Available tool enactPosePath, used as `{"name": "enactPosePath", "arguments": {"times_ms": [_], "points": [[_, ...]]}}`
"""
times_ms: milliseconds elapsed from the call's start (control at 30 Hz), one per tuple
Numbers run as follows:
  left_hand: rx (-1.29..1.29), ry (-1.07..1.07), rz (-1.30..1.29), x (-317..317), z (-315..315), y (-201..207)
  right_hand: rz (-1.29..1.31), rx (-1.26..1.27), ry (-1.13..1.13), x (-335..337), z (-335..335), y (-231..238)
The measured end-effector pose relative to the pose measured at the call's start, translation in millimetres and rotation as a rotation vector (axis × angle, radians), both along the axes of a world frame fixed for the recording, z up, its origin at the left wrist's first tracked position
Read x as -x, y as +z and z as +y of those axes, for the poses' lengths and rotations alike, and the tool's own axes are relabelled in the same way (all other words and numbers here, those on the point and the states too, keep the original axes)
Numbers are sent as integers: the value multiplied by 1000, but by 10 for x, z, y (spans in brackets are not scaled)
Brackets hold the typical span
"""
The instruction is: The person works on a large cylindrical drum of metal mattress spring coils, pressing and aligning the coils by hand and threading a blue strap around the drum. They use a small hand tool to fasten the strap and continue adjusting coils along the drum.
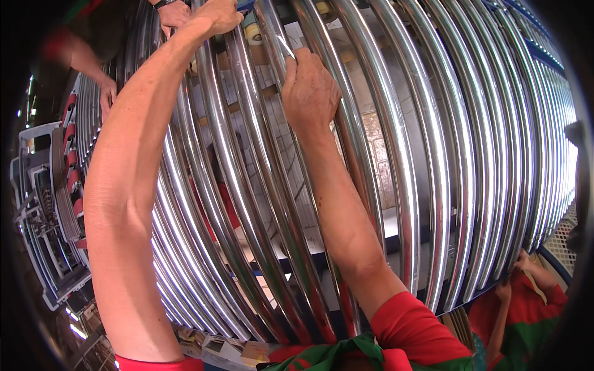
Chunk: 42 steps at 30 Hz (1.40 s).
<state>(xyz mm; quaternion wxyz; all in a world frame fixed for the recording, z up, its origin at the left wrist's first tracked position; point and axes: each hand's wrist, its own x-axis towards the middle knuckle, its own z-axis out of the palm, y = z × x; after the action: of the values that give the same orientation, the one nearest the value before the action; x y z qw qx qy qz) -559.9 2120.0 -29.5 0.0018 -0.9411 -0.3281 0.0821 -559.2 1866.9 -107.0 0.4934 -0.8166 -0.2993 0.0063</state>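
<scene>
Long shiny metal tubes (433, 154) lie side by side across a frame, with gaps between them. My left arm reaches to the far end, where my left hand (218, 15) is curled over a metal tube; part of its fingers is hidden. My right hand (311, 89) is closed above the tubes right of the middle. A thin, bright, pointed sliver (286, 48) shows at its thumb and forefinger, lying against a tube. Whether it is a blade or another slim tool, I cannot tell.
At the far left, a co-worker's hand (174, 15) with a wristband touches the tubes; another hand (107, 96) hangs nearby. Lower right, a person in a red and green shirt (526, 315) has hands at the tube ends. Grey machinery (46, 210) stands left; tubes crowd closely at right.
</scene>
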Motion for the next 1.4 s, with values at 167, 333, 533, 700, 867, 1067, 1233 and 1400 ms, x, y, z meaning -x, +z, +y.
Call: {"name": "enactPosePath", "arguments": {"times_ms": [167, 333, 533, 700, 867, 1067, 1233, 1400], "points": [[505, 272, -12, 214, -18, 218, -28, 2, -13, 2, 2, -17], [10, -220, -176, 440, -24, 131, -73, -35, -6, 8, 6, -8], [-400, -638, -31, 450, 116, -51, -75, 9, -16, 5, 5, -58], [-567, -828, 62, 457, 338, -36, -108, -3, -20, 10, 20, -97], [-485, -1007, 37, 390, 258, -85, -62, -64, -18, 26, 10, -89], [-278, -255, 190, -30, -84, -232, -40, -91, -6, 22, -6, -83], [-132, -63, 107, -100, 58, -212, -119, -86, -29, 15, 26, -88], [-34, -37, 89, -42, 151, -231, -73, -40, -27, -14, 62, -81]]}}
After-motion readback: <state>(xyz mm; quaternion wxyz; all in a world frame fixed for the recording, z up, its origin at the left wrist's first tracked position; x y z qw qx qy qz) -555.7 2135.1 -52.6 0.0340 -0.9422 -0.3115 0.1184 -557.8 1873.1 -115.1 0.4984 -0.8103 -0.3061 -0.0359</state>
